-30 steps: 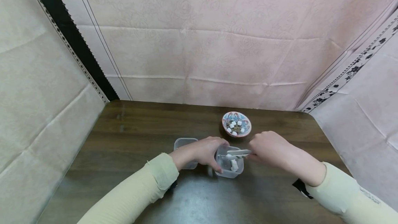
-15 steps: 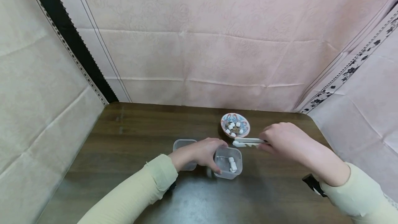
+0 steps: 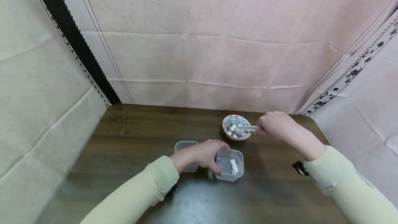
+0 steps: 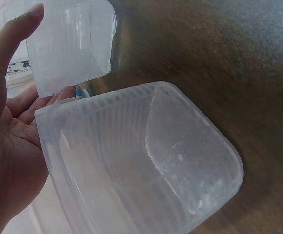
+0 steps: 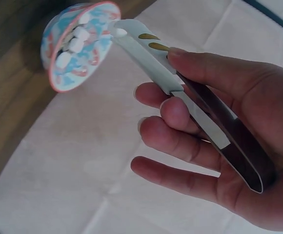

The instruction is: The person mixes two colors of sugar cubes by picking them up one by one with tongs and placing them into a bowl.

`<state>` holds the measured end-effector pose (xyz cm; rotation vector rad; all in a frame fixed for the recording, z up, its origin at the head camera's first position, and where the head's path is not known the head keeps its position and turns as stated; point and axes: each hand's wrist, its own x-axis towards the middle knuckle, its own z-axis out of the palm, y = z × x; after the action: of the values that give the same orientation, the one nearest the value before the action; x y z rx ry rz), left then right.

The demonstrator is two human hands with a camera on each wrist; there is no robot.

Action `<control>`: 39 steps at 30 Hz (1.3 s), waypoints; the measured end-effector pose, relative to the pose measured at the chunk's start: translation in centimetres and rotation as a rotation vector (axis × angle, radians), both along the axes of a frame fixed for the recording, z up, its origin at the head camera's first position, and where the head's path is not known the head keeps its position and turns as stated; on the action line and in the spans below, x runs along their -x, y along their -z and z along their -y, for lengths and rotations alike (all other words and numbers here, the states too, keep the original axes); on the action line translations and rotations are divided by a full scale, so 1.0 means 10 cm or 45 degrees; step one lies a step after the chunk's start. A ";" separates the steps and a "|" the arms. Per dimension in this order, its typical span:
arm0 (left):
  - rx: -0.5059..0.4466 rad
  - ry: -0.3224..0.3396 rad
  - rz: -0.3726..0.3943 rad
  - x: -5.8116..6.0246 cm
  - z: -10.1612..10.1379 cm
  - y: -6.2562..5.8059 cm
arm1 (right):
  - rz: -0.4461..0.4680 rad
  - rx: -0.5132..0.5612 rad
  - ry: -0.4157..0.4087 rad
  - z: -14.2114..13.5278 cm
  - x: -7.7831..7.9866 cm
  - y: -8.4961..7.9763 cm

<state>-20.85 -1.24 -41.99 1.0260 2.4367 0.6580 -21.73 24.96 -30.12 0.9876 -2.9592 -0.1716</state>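
My right hand holds metal tongs between thumb and fingers. Their tips reach over a patterned bowl, where small white cubes and some brown pieces lie. A white spot shows at the tips, but whether they grip a cube cannot be told. With thumb and fingers on opposite sides, my left hand holds a clear plastic container. Inside it lie a few white cubes at the right. A second clear container stands left of it, partly hidden behind the left hand in the head view.
The dark wooden table lies under everything. Pale patterned cloth hangs behind it and at both sides. The bowl stands towards the back, beyond the held container.
The tongs have risen from the held container and moved back to the bowl. White pieces stay behind in the container. My left hand stays in place.
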 end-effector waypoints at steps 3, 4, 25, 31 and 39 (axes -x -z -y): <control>0.001 -0.007 0.011 0.00 0.00 0.00 | 0.020 -0.015 0.025 -0.01 0.11 0.07; 0.003 -0.009 0.015 0.00 0.00 -0.01 | 0.032 -0.022 0.033 -0.01 0.15 0.10; -0.006 -0.012 0.048 0.00 0.01 -0.01 | 0.185 -0.061 0.149 -0.06 0.37 0.25; 0.001 -0.015 0.056 -0.01 0.01 -0.01 | 0.187 0.005 0.130 -0.12 0.20 0.13; -0.020 0.010 0.030 0.00 0.01 -0.01 | 0.233 0.095 0.077 -0.21 -0.14 -0.07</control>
<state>-20.87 -1.37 -41.86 1.0275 2.4101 0.6834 -20.31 27.05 -29.45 0.9542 -3.1355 0.0304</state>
